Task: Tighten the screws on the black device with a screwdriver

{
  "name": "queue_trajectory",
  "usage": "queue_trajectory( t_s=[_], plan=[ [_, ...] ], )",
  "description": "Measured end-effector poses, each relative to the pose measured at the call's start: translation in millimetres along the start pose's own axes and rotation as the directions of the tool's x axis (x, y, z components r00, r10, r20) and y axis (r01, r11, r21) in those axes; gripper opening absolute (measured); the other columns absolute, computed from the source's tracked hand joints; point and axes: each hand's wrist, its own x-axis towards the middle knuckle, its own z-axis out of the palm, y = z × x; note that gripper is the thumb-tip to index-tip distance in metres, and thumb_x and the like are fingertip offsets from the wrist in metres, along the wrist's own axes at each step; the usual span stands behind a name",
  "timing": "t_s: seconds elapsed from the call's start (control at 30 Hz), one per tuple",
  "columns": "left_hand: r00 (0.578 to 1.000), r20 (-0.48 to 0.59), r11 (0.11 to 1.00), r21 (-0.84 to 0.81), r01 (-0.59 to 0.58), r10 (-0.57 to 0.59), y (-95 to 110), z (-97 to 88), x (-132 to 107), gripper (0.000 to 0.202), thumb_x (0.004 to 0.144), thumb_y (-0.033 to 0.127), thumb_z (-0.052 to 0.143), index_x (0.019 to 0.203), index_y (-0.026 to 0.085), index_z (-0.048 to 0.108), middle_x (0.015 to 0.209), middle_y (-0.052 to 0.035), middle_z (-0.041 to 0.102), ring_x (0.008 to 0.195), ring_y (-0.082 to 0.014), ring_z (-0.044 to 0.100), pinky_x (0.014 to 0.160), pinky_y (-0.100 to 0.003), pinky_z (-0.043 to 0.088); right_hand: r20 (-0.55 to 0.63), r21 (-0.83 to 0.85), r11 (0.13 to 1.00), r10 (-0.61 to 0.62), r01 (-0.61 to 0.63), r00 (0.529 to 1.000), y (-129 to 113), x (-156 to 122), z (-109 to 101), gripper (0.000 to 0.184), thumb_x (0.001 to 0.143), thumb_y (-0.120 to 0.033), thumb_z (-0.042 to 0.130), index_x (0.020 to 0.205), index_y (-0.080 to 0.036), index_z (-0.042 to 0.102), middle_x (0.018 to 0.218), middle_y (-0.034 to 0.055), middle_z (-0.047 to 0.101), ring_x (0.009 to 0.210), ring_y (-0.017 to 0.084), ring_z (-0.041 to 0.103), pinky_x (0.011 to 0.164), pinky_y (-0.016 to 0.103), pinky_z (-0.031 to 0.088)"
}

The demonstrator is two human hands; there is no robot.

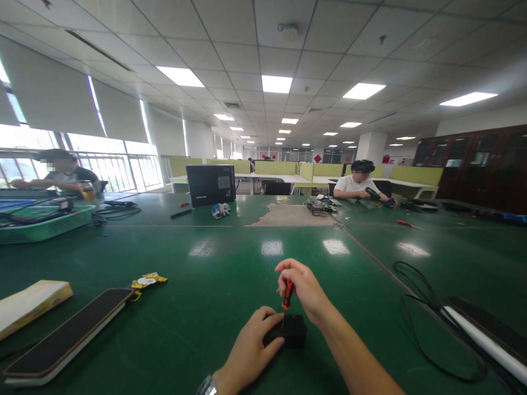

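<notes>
Bare forearms, no sleeves; prob. silver metal watch on left wrist.

The table has a smooth, glossy green top that mirrors the ceiling lights. Near, the small black box under the left hand looks like matt plastic. The screwdriver in the right hand has a glossy red-and-black plastic handle. At near left, a long black slab is smooth, faintly shiny. Far left, the green basket is ribbed plastic. Near right, black cable looks rubbery.

Bright ceiling panels, tabletop glare, wide-angle distortion
</notes>
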Motion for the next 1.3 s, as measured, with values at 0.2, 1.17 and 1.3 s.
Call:
queue_trajectory(
  t_s=[0.2, 1.17, 1.3],
  plan=[
    [1.000, 0.012, 1.000, -0.001, 0.005, -0.005, -1.0, 0.6, 0.0, 0.040, 0.082, 0.016, 0.064, 0.120, 0.028, 0.060, 0.116, -0.0030, 0.056, 0.105, -0.0201, 0.054, 0.094, -0.027, 0.043, -0.034, -0.096, 0.995, -0.002, -0.001, 0.999, 3.2, 0.0, 1.9, 0.028, 0.078, -0.039, 0.053, 0.071, -0.015, 0.064, 0.060, -0.0013, 0.056, 0.057, 0.011, 0.053, 0.057, 0.024, 0.041],
    [1.000, 0.007, 1.000, -0.008, 0.004, -0.004, -4.6, 1.6, -0.4, 0.040, 0.082, 0.017, 0.065, 0.119, 0.029, 0.060, 0.116, -0.0016, 0.056, 0.106, -0.0196, 0.053, 0.094, -0.027, 0.043, 0.019, -0.128, 0.990, -0.052, 0.054, 0.998, 7.2, -1.9, 0.6, 0.028, 0.075, -0.041, 0.067, 0.070, -0.014, 0.068, 0.060, -0.0016, 0.056, 0.056, 0.010, 0.049, 0.056, 0.023, 0.037],
    [1.000, 0.005, 1.000, -0.004, 0.005, -0.005, -4.5, 1.5, -0.5, 0.042, 0.081, 0.016, 0.066, 0.120, 0.030, 0.060, 0.116, -0.0015, 0.056, 0.106, -0.0198, 0.053, 0.095, -0.027, 0.042, 0.096, 0.031, 1.000, 0.002, -0.005, 0.995, 9.1, -1.1, 2.3, 0.023, 0.078, -0.037, 0.060, 0.082, -0.016, 0.067, 0.048, -0.0058, 0.051, 0.045, 0.009, 0.045, 0.057, 0.026, 0.043]
  ],
)
